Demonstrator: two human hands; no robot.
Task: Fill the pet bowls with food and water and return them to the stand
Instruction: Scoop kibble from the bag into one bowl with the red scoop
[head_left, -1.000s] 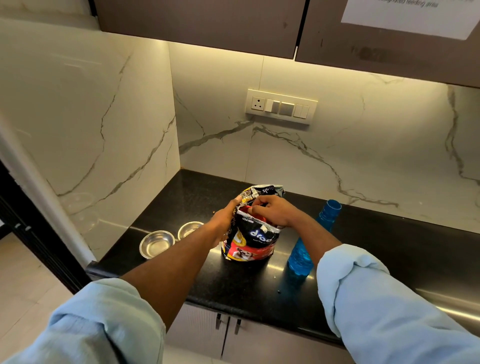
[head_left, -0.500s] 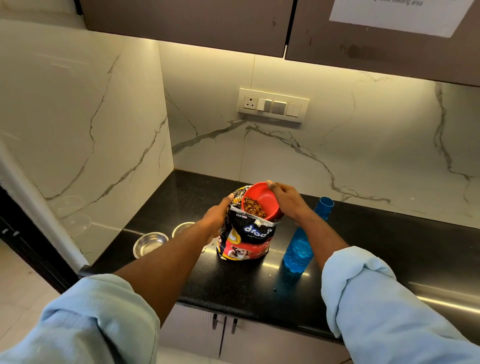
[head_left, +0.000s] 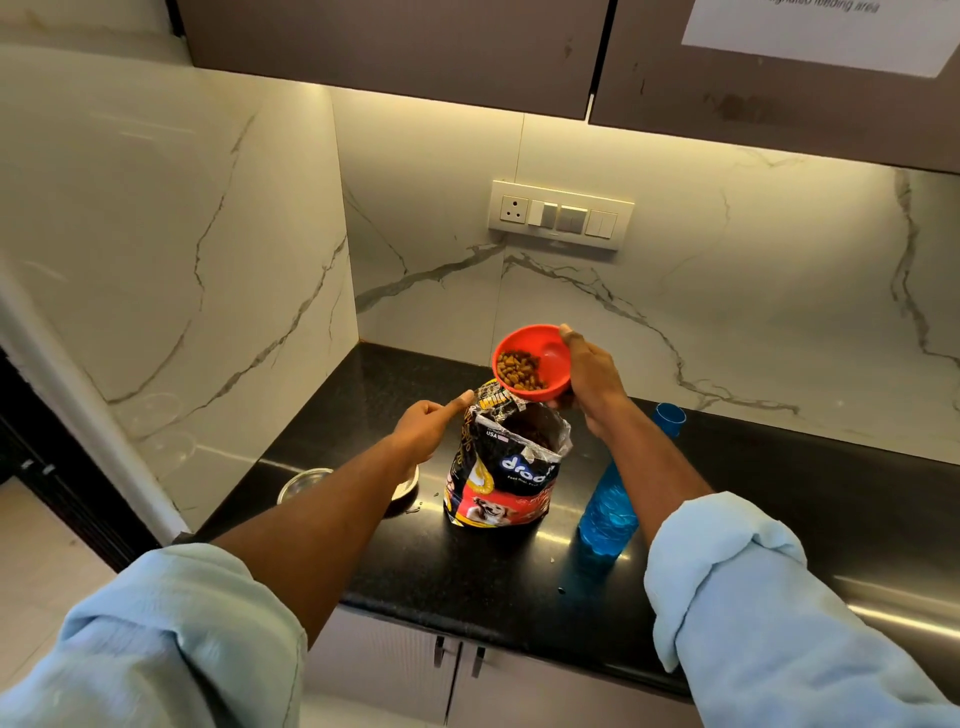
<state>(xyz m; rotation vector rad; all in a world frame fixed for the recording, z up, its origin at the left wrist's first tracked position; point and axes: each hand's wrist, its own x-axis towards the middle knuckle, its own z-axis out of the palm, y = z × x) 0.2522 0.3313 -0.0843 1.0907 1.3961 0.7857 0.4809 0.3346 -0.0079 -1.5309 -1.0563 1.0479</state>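
Two hands are raised over the black counter in the head view; right hand grips a red cup part-filled with kibble, tilted just above the open food bag; left hand pinches the bag's top edge; two steel bowls sit left, partly hidden by the forearm; blue bottle stands right of the bag.

The food bag between the hands reads "droo…" and "USA"; the cupboard notice above them shows "…feeding area".
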